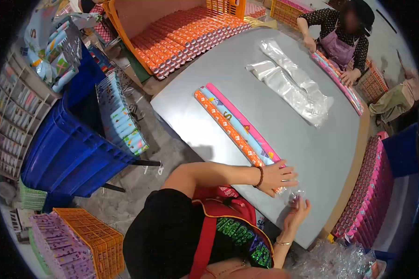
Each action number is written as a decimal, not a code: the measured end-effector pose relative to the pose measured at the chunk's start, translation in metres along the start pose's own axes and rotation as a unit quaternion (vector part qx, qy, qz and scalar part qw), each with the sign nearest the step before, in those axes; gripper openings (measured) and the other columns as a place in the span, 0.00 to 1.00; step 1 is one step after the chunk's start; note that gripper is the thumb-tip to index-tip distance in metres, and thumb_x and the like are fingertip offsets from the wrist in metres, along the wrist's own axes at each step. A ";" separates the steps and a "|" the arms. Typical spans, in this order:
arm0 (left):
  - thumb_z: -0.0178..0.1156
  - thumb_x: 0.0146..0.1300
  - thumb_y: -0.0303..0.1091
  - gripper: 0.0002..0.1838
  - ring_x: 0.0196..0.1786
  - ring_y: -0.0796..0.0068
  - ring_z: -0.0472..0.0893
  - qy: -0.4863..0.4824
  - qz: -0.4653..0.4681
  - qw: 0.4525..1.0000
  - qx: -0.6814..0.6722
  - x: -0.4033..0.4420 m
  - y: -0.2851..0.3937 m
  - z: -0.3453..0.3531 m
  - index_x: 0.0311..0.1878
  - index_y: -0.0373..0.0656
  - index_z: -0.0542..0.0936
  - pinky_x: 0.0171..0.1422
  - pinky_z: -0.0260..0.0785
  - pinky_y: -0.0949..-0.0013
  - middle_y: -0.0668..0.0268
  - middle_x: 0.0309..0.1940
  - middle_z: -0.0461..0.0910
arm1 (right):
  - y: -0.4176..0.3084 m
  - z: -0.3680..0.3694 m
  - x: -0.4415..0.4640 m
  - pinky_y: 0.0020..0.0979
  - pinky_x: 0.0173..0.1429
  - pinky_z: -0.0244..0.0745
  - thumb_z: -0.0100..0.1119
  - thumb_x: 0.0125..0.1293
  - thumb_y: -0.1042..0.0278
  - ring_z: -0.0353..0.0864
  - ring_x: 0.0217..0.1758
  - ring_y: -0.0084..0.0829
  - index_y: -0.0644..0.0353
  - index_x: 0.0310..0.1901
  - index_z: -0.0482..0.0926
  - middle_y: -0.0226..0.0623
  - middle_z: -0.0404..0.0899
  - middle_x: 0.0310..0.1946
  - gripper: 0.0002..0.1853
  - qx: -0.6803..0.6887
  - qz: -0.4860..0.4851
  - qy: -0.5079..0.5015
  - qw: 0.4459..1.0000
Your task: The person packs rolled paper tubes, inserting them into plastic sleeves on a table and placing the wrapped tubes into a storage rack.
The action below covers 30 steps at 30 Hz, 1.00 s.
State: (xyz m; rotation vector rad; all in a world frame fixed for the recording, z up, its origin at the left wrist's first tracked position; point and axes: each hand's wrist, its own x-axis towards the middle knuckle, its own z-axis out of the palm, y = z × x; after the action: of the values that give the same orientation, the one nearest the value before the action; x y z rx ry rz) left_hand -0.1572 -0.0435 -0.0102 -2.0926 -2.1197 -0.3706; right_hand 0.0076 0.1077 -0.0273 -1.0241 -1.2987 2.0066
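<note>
On the surface (321,172), near its close edge, three patterned rolls lie side by side: orange (229,129), light blue (237,124) and pink (246,122). Your left hand (277,178) lies across their near ends, palm down, fingers extended and spread, not clenched. Your right hand (297,215) is just beyond, fingers bent up beside crumpled clear film (291,193); cannot tell whether they pinch it. Loose clear sleeves (291,88) lie farther off, between your rolls and the co-worker (342,46), who has both hands on another bundle (337,79). Risks, by judgement: light pressure from your left palm could let the round rolls turn or slip out of line; heavy pressure could dent their ends. Uneven pull on the film could split it or snag it on a roll's rim. Your brown bracelet (260,176), close to the rolls, could scuff or catch the wrap.
</note>
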 end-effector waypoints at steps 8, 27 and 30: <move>0.65 0.46 0.63 0.48 0.66 0.56 0.63 0.016 -0.012 1.000 0.008 0.002 -0.001 0.015 0.69 0.52 0.61 0.65 0.54 0.42 0.56 0.64 0.64 | -0.034 0.019 -0.020 0.22 0.41 0.67 0.62 0.63 0.64 0.72 0.35 0.18 0.62 0.39 0.78 0.27 0.77 0.31 0.10 -0.292 0.027 -0.197 0.935; 0.60 0.54 0.45 0.36 0.66 0.56 0.63 0.049 -0.031 0.998 0.015 0.007 0.006 0.022 0.65 0.42 0.66 0.68 0.53 0.42 0.57 0.63 0.66 | -0.023 0.054 -0.045 0.19 0.42 0.63 0.57 0.67 0.69 0.68 0.35 0.16 0.57 0.36 0.70 0.22 0.70 0.32 0.06 -0.133 0.061 -0.221 0.964; 0.59 0.55 0.44 0.34 0.65 0.57 0.64 0.063 -0.032 0.997 0.023 0.005 0.008 0.017 0.65 0.43 0.66 0.67 0.53 0.43 0.58 0.62 0.67 | -0.024 0.048 -0.039 0.19 0.40 0.61 0.58 0.67 0.69 0.66 0.32 0.15 0.57 0.35 0.70 0.21 0.67 0.29 0.06 -0.191 0.060 -0.231 0.952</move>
State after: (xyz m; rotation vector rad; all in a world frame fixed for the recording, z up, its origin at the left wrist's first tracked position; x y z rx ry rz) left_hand -0.1484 -0.0337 -0.0243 -1.9260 -2.1063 -0.4437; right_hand -0.0095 0.0629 0.0187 -0.8328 -1.9751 2.2257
